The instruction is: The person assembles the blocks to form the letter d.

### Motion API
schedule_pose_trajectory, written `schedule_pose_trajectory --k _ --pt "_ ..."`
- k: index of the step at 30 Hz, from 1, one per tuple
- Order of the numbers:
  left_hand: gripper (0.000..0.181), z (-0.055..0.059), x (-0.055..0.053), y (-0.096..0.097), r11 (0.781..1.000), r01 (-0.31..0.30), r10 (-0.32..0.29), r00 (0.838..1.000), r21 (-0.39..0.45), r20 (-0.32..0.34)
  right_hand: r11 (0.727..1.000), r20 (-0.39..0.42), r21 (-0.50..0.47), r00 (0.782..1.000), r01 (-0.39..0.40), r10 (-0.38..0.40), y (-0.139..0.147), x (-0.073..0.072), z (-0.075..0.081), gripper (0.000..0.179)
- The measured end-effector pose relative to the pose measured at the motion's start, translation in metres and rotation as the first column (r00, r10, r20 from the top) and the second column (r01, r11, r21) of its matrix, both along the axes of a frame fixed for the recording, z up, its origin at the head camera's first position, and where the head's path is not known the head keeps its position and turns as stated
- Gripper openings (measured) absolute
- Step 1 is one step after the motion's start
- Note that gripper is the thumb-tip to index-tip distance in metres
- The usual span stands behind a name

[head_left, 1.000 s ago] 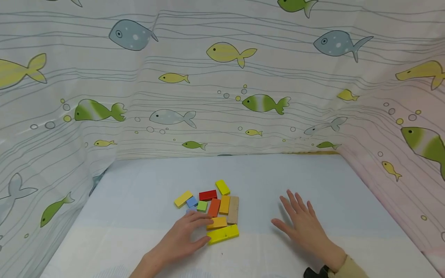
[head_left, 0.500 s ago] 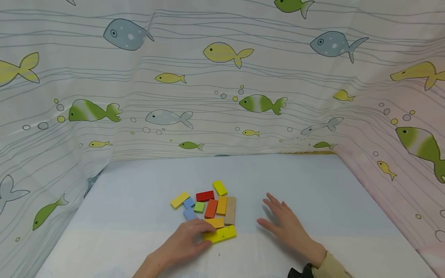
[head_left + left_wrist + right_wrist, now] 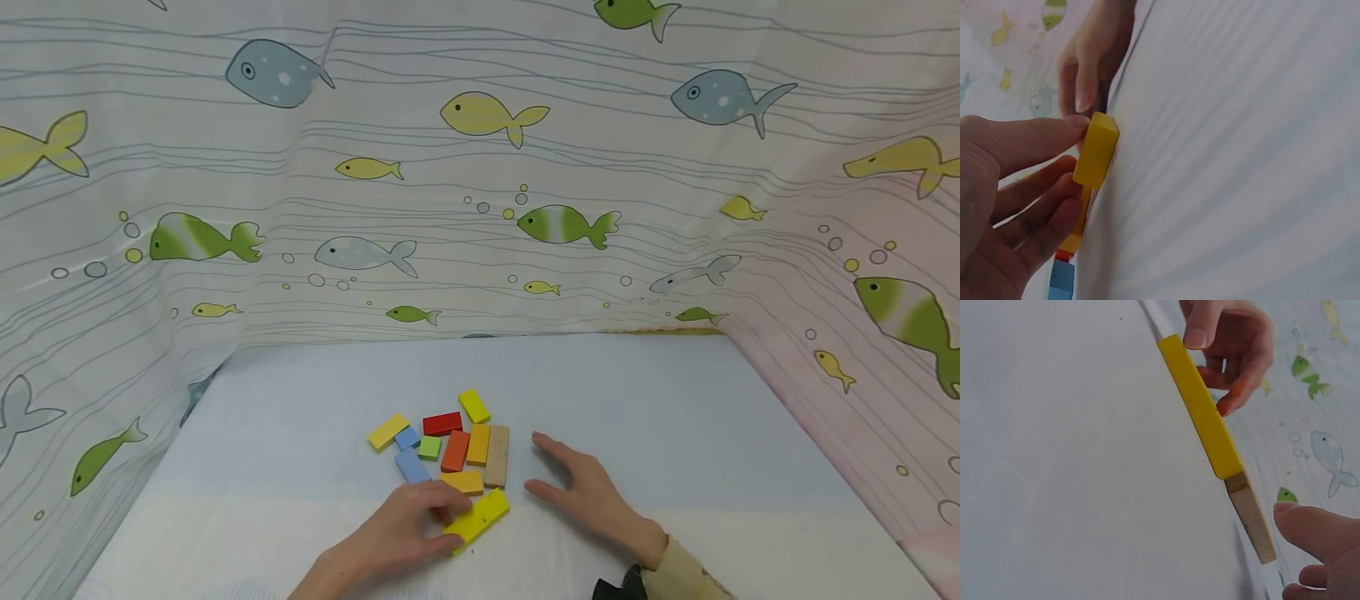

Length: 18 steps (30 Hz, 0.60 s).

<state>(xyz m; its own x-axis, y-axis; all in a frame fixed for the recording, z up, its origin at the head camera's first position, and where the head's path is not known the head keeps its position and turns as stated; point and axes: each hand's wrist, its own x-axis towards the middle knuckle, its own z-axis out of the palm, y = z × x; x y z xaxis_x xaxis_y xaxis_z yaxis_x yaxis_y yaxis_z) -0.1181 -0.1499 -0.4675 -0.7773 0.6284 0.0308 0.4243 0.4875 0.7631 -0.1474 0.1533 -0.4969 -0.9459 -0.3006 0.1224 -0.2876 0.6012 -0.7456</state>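
My left hand (image 3: 397, 529) holds a long yellow block (image 3: 483, 518) by its left end, thumb on the near side and fingers on the far side. The block lies slanted on the table; in the left wrist view the thumb touches the end of the yellow block (image 3: 1097, 150). To the right, my right hand (image 3: 592, 496) hovers with fingers spread and nothing in it. The nearest thing to it is a plain wooden block (image 3: 497, 457). In the right wrist view this wooden block (image 3: 1250, 519) shows just beyond the yellow one, close to the right thumb.
Behind the left hand lie an orange-yellow block (image 3: 463, 482), a blue block (image 3: 412, 466), an orange-red block (image 3: 455, 451), a green block (image 3: 430, 448), a red block (image 3: 442, 423) and several others. A fish-patterned curtain (image 3: 450, 192) encloses the white table (image 3: 637, 383).
The long yellow block's left end has swung toward me, away from the orange-yellow block, with my left hand on it. My right hand has come left, nearer the blocks.
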Motion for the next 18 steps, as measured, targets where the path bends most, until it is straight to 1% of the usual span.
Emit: schedule_pose_trajectory --k 3,7,9,11,15,18 --pt "0.038 -0.001 0.001 0.003 0.999 0.022 -0.023 0.999 0.025 0.033 1.0 0.0 0.0 1.0 -0.023 0.023 -0.003 -0.003 -0.003 0.07" --pt "0.046 -0.004 0.004 0.008 0.997 0.063 -0.064 0.997 0.036 0.035 0.999 -0.023 0.026 0.999 -0.046 0.046 -0.008 -0.007 -0.007 0.072" --pt "0.049 -0.005 0.005 0.01 0.996 0.077 -0.079 0.996 0.038 0.048 0.998 -0.037 0.039 0.998 -0.055 0.057 -0.011 -0.009 -0.008 0.074" --pt "0.052 -0.006 0.006 0.012 0.996 0.083 -0.085 0.994 0.035 0.063 0.997 -0.041 0.055 0.997 -0.063 0.065 -0.014 -0.011 -0.008 0.075" --pt "0.056 -0.005 0.008 0.015 0.996 0.084 -0.087 0.99 0.033 0.114 0.995 -0.023 0.067 0.996 -0.079 0.08 -0.019 -0.014 -0.006 0.079" --pt "0.057 -0.005 0.008 0.016 0.995 0.092 -0.096 0.986 0.035 0.139 0.993 -0.011 0.08 0.996 -0.085 0.087 -0.022 -0.016 -0.004 0.08"
